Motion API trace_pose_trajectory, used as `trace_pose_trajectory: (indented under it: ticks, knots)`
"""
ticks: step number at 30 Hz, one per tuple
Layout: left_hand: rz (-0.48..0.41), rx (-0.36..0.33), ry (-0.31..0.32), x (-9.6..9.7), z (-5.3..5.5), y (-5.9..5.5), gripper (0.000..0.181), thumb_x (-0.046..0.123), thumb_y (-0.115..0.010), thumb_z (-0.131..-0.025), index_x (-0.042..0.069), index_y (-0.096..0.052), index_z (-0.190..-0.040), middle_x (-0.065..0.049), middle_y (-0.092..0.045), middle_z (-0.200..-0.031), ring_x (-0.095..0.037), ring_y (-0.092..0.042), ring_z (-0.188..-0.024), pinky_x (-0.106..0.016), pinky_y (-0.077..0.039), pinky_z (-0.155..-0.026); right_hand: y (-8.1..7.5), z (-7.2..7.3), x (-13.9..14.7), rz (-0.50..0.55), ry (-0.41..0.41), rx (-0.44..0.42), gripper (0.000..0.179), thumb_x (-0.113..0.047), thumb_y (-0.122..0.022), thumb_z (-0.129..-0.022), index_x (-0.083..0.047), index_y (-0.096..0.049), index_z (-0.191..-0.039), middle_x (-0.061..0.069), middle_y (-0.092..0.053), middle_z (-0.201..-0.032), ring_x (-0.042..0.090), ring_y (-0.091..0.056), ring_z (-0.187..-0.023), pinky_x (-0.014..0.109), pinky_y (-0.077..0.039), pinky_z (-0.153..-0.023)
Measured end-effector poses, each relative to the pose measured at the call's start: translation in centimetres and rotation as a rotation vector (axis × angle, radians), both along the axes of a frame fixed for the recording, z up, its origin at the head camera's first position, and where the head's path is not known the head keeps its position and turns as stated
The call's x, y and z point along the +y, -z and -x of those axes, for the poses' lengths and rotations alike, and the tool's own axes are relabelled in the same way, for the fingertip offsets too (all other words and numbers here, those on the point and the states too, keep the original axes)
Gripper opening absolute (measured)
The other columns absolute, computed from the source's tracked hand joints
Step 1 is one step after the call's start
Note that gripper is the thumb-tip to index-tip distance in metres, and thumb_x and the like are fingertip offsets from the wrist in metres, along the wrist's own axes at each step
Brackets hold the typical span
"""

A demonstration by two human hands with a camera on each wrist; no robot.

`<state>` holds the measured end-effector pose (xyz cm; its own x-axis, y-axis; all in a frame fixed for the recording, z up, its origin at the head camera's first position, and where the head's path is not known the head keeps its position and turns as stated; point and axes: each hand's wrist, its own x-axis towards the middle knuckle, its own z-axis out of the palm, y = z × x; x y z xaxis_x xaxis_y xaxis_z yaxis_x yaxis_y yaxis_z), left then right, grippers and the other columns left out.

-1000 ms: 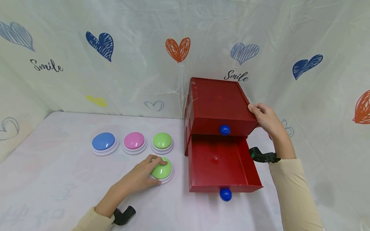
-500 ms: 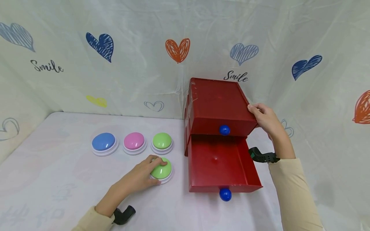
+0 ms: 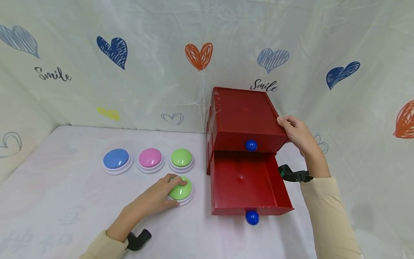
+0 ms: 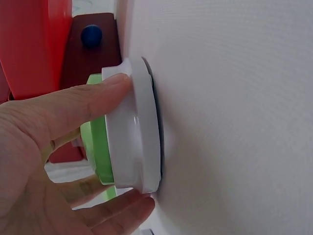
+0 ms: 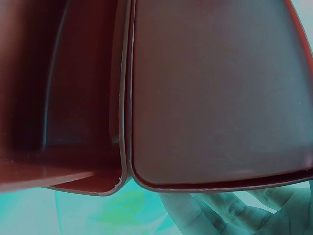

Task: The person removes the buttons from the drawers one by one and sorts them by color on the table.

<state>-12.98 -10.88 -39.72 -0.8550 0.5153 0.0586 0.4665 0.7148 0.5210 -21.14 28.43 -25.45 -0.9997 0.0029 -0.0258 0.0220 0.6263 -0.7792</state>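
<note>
My left hand (image 3: 160, 196) holds a green push button (image 3: 180, 190) with a white base on the table, thumb and fingers around its sides. In the left wrist view the thumb lies along the white rim (image 4: 131, 132) and the other fingers reach round the far side. A red two-drawer cabinet (image 3: 244, 111) stands right of the buttons. Its lower drawer (image 3: 240, 183) is pulled out, with nothing visible inside; the upper drawer is closed. My right hand (image 3: 297, 133) grips the cabinet's upper right side, thumb near the top edge. In the right wrist view its fingers (image 5: 234, 210) are partly hidden behind the cabinet.
A blue button (image 3: 115, 159), a pink button (image 3: 150, 158) and another green button (image 3: 181, 158) form a row behind the left hand. Blue knobs (image 3: 251, 145) sit on the drawer fronts. A white curtain (image 3: 155, 72) printed with hearts hangs behind the table.
</note>
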Motion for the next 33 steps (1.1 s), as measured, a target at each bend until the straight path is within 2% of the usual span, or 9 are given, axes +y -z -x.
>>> trace_pose_trajectory:
  ticks: [5,15,25,28,33]
  knots:
    - [0.019,-0.020,-0.015,0.1,0.0,0.0,0.052,0.016,-0.077,-0.073,0.022,-0.051,-0.118,-0.011,-0.050,-0.123,-0.029,-0.051,-0.111,-0.049,-0.048,-0.089,-0.1,0.0,-0.1,-0.005,0.003,-0.004,0.060,-0.047,-0.033,-0.097,0.000,-0.039,-0.134,0.023,-0.048,-0.122,0.005,-0.058,-0.076,0.018,-0.052,-0.067]
    - [-0.004,-0.077,-0.035,0.1,0.0,0.0,0.054,0.014,-0.077,-0.074,0.022,-0.049,-0.119,-0.014,-0.048,-0.127,-0.031,-0.050,-0.113,-0.049,-0.046,-0.092,0.0,-0.1,-0.2,-0.002,-0.002,-0.004,0.060,-0.046,-0.034,-0.097,0.000,-0.038,-0.135,0.024,-0.048,-0.122,0.005,-0.058,-0.076,0.017,-0.052,-0.066]
    - [-0.019,-0.092,-0.051,0.3,-0.2,-0.3,0.055,0.015,-0.078,-0.073,0.022,-0.050,-0.119,-0.015,-0.045,-0.131,-0.032,-0.045,-0.118,-0.049,-0.045,-0.094,-0.1,-0.2,-0.2,-0.001,-0.003,0.001,0.060,-0.046,-0.034,-0.097,0.001,-0.038,-0.135,0.023,-0.048,-0.121,0.004,-0.058,-0.075,0.017,-0.052,-0.066]
    - [-0.008,-0.085,-0.057,0.3,-0.4,-0.6,0.054,0.017,-0.077,-0.074,0.022,-0.052,-0.120,-0.017,-0.042,-0.136,-0.034,-0.043,-0.121,-0.050,-0.044,-0.094,-0.1,-0.3,-0.2,-0.004,-0.002,0.001,0.060,-0.046,-0.033,-0.097,0.001,-0.038,-0.135,0.023,-0.048,-0.121,0.004,-0.058,-0.075,0.017,-0.052,-0.066]
    - [0.012,-0.020,-0.058,0.6,-0.7,-1.2,0.051,0.020,-0.076,-0.075,0.021,-0.053,-0.121,-0.017,-0.041,-0.139,-0.035,-0.041,-0.124,-0.050,-0.045,-0.094,-0.2,-0.3,-0.2,-0.006,0.004,-0.003,0.060,-0.046,-0.033,-0.097,0.001,-0.038,-0.135,0.023,-0.048,-0.122,0.005,-0.058,-0.076,0.017,-0.051,-0.067]
